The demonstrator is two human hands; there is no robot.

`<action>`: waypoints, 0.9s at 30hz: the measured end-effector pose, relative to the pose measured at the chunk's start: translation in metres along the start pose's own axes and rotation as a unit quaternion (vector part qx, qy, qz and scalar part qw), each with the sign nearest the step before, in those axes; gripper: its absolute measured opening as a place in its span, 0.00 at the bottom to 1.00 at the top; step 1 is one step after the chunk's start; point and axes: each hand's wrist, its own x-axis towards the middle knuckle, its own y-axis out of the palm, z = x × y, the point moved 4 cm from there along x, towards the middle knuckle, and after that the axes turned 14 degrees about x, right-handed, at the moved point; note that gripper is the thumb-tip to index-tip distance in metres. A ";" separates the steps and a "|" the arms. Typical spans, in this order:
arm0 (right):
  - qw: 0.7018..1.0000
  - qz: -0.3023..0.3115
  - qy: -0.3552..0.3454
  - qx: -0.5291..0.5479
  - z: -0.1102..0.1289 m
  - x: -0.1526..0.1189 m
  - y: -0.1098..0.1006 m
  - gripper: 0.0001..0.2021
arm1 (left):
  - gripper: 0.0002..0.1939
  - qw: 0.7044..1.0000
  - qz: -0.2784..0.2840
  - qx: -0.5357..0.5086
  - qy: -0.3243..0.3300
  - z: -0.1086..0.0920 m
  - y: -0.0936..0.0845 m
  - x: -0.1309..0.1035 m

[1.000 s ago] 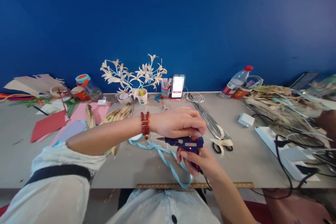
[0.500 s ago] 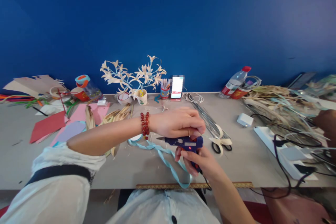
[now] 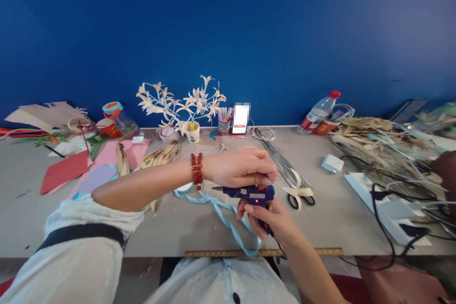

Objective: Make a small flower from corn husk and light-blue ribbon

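Observation:
A dark blue glue gun (image 3: 249,193) with a small red light points its nozzle to the left. My right hand (image 3: 261,216) is wrapped round its handle from below. Over the rear top of the gun lies my left hand (image 3: 245,166), its fingers curled and pressed together; what they pinch, if anything, is hidden. A red bead bracelet (image 3: 196,171) circles my left wrist. Light blue ribbon (image 3: 228,221) loops on the table beneath the hands and runs to the front edge.
White-handled scissors (image 3: 299,194) and wires lie right of my hands. Farther right are a power strip (image 3: 374,211), cables and dried husks. Flowers in a cup (image 3: 192,132), a phone (image 3: 241,118) and a bottle (image 3: 318,113) stand behind. Coloured paper (image 3: 66,171) lies left.
The glue gun has shifted very slightly to the left. Both hands keep nearly the same pose.

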 end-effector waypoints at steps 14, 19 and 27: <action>1.000 0.000 0.004 0.020 -0.002 0.000 -0.001 0.15 | 0.08 0.997 -0.032 -0.054 -0.034 0.001 0.002 -0.006; 1.000 -0.019 -0.010 0.001 0.005 -0.004 -0.005 0.16 | 0.09 0.960 -0.141 -0.194 -0.146 0.004 0.002 -0.020; 0.991 -0.083 -0.101 -0.041 0.026 -0.022 -0.017 0.14 | 0.04 0.759 -0.376 -0.385 -0.365 0.023 0.032 -0.078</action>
